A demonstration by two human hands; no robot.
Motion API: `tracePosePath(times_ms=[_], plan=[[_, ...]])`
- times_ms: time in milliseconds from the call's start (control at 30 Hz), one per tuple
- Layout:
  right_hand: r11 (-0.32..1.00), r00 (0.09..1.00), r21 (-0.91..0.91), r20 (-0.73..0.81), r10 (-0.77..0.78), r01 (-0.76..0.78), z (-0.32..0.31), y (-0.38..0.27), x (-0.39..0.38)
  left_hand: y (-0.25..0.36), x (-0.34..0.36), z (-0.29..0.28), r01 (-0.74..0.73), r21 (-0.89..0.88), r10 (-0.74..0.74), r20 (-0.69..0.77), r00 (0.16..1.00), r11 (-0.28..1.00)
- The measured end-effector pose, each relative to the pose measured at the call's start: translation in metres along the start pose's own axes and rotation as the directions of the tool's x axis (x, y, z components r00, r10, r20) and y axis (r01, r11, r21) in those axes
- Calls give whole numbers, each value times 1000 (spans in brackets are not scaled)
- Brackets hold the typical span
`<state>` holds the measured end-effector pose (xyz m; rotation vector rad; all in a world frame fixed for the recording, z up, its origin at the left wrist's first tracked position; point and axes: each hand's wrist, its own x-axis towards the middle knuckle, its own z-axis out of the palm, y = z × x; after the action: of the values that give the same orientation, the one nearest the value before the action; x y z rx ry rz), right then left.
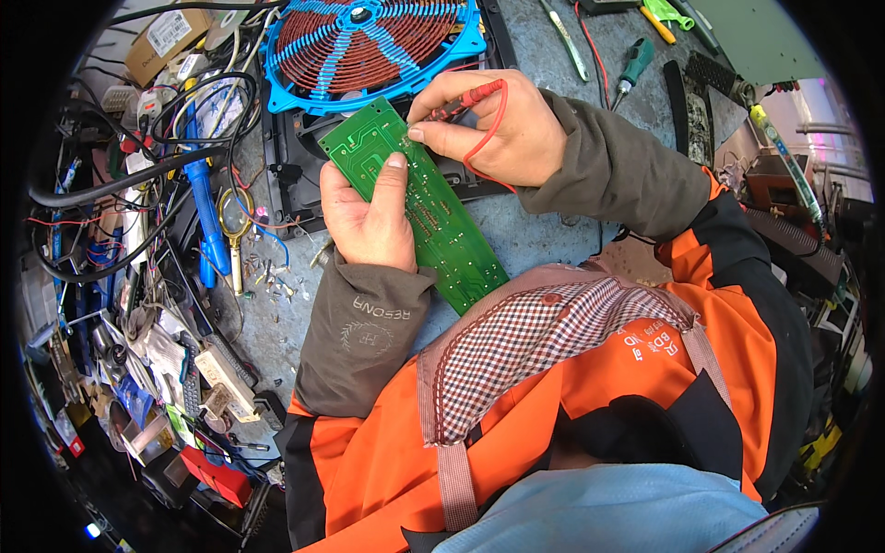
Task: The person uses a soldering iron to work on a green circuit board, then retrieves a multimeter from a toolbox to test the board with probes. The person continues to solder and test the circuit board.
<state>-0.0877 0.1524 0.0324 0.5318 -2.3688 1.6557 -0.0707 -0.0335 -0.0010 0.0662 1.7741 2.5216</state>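
Fingers of the right hand are pinched, thumb against forefinger, around a red-and-black probe, which is angled toward the upper end of a green circuit board; whether contact is made cannot be told. By the left hand the board's left edge is clasped, the thumb pressed on the soldered face and the remaining fingers largely hidden, presumably so that the board is steadied while most joints are left uncovered. The board is held aslant above the bench, between a blue-framed coil and the checked apron.
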Motion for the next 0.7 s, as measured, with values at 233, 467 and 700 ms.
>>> tracePosePath(times_ms=[233, 467, 700], plan=[[999, 1000, -34, 3, -10, 10, -1, 0, 0, 0, -1, -1, -1, 1, 1, -7, 1000, 1000], [999, 999, -7, 21, 35, -34, -1, -2, -1, -1, 0, 0, -6, -9, 6, -2, 1000, 1000], [999, 999, 0, 23, 47, -47, -1, 0, -2, -2, 0, -1, 0, -15, 0, 1, 1000, 1000]])
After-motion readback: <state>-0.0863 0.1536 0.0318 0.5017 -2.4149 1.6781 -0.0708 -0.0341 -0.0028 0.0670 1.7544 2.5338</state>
